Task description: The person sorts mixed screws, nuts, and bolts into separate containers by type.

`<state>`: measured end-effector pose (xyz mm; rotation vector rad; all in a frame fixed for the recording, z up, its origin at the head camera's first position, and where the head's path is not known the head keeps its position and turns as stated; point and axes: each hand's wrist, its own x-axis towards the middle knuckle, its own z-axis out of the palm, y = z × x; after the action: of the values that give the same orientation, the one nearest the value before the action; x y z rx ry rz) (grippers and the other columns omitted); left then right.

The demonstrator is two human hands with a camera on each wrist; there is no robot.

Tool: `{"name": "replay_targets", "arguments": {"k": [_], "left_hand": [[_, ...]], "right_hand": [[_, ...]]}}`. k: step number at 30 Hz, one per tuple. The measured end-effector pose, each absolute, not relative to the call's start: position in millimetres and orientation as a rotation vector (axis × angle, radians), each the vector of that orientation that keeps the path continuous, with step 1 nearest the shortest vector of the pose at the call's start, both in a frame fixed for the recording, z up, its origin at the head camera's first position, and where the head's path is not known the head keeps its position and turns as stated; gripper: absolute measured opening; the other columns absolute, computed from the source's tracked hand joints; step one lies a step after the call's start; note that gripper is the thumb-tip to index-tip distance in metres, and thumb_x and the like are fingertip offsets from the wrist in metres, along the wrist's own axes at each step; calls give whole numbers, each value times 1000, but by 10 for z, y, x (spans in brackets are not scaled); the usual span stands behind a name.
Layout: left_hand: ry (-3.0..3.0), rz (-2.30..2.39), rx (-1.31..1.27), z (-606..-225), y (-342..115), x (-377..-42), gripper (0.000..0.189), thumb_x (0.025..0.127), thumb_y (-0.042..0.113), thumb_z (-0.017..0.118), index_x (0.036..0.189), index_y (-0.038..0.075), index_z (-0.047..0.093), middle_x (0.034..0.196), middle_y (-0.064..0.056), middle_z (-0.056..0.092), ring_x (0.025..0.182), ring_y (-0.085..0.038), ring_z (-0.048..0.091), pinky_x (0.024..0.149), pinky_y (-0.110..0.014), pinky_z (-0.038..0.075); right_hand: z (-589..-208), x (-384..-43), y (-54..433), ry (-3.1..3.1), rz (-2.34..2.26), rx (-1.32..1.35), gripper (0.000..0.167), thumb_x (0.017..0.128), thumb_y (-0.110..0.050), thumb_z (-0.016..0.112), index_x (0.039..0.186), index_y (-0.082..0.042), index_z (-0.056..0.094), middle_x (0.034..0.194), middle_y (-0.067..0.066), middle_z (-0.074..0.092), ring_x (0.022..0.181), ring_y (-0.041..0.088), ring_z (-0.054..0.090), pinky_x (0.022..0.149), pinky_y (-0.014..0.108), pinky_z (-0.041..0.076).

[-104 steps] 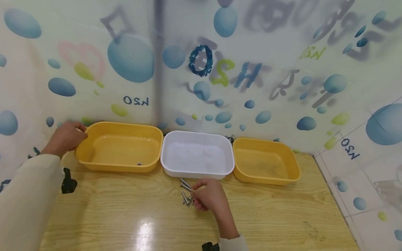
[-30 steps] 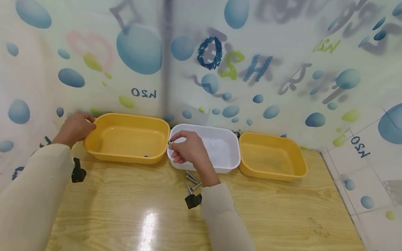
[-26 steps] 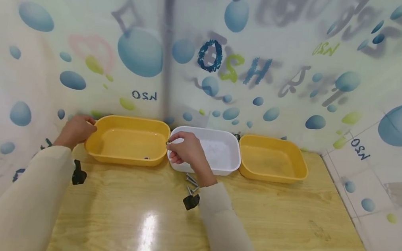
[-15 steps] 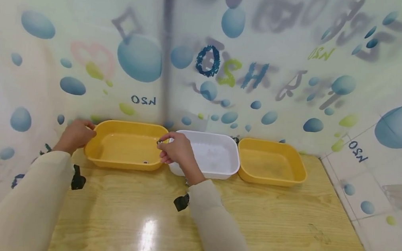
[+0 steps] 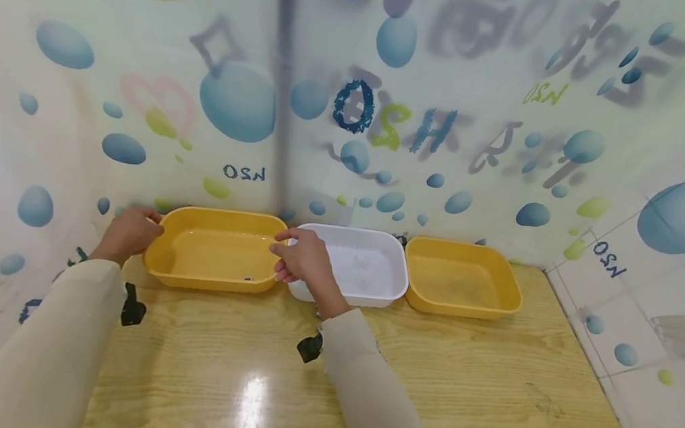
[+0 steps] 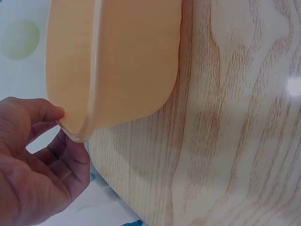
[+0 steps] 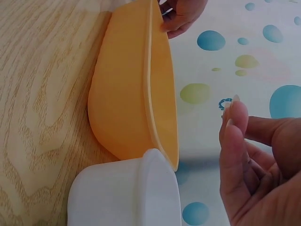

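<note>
At the far left, my left hand (image 5: 128, 232) grips the left end of the large yellow tray (image 5: 208, 284); in the left wrist view, thumb and fingers pinch the tray's rim (image 6: 94, 70). My right hand (image 5: 306, 258) is over the seam between this tray and the white tray (image 5: 344, 298), its thumb and index fingertips parted above the yellow tray's right end. No object shows between them, and in the right wrist view the fingers (image 7: 233, 155) are loosely bent. A small metal nut (image 5: 248, 278) lies on the yellow tray's floor near its front right corner.
A second yellow tray (image 5: 459, 311) stands right of the white one, all in a row against the patterned wall (image 5: 344, 194). My right forearm (image 5: 365, 379) covers the spot of the loose screws. Black wrist cameras (image 5: 134, 306) sit at both wrists. The wooden table (image 5: 201, 365) extends in front.
My right hand has moved from the screws on the table up and left to the large yellow tray. Its fingertips have parted and the small nut they pinched is gone from them. The left hand keeps its grip.
</note>
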<state>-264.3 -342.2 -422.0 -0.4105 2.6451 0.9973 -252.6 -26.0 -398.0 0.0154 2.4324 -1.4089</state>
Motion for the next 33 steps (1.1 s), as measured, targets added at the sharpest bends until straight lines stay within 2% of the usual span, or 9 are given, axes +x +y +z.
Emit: {"name": "replay_targets", "arguments": {"k": [4, 10, 13, 17, 25, 28, 33], "left_hand": [[2647, 977, -399, -4183, -3407, -2630, 47, 98, 15, 47, 134, -14, 38, 130, -36, 43, 101, -43, 51, 91, -50, 52], [2665, 933, -403, -4136, -3370, -2609, 47, 98, 16, 47, 133, -13, 40, 129, -35, 44, 98, -41, 52, 86, -47, 53], [2692, 864, -413, -4124, -3364, -2588, 47, 97, 20, 48, 132, -12, 43, 124, -33, 49, 94, -39, 53, 80, -45, 53], [2747, 750, -426, -4122, -3382, -2551, 49, 95, 28, 46, 128, -9, 47, 118, -30, 55, 91, -38, 53, 74, -46, 47], [2904, 643, -436, -4018, -3221, -2605, 44, 92, 25, 47, 119, -10, 51, 113, -31, 57, 89, -42, 51, 81, -58, 45], [2962, 613, -402, -3961, -3100, -2633, 43, 92, 23, 46, 119, -9, 53, 115, -31, 57, 90, -43, 52, 85, -62, 44], [3032, 591, -338, -3916, -2856, -2684, 43, 92, 23, 45, 121, -7, 54, 114, -30, 59, 89, -42, 54, 82, -59, 46]], "right_hand": [[-3979, -2520, -253, 2431, -1401, 18, 22, 90, -22, 71, 109, -13, 66, 57, 9, 64, 44, 19, 63, 44, 27, 52], [-3985, -2510, -234, 2433, -1404, 0, 21, 90, -22, 70, 109, -12, 66, 56, 9, 64, 50, 24, 66, 44, 27, 53], [-3986, -2500, -218, 2425, -1423, -15, 22, 90, -22, 70, 109, -11, 66, 56, 9, 64, 48, 23, 65, 44, 27, 53], [-3991, -2472, -165, 2406, -1459, -23, 22, 90, -21, 70, 109, -11, 66, 56, 9, 64, 44, 18, 62, 44, 27, 53], [-3978, -2389, 114, 2395, -1530, -8, 22, 90, -22, 69, 109, -12, 66, 59, 9, 63, 42, 15, 59, 46, 28, 54], [-3977, -2354, 226, 2392, -1552, -8, 24, 90, -23, 70, 110, -12, 67, 60, 9, 64, 44, 15, 60, 48, 29, 54], [-3968, -2266, 402, 2381, -1588, 1, 24, 90, -24, 69, 110, -12, 67, 62, 10, 66, 44, 16, 61, 49, 30, 55]]}}
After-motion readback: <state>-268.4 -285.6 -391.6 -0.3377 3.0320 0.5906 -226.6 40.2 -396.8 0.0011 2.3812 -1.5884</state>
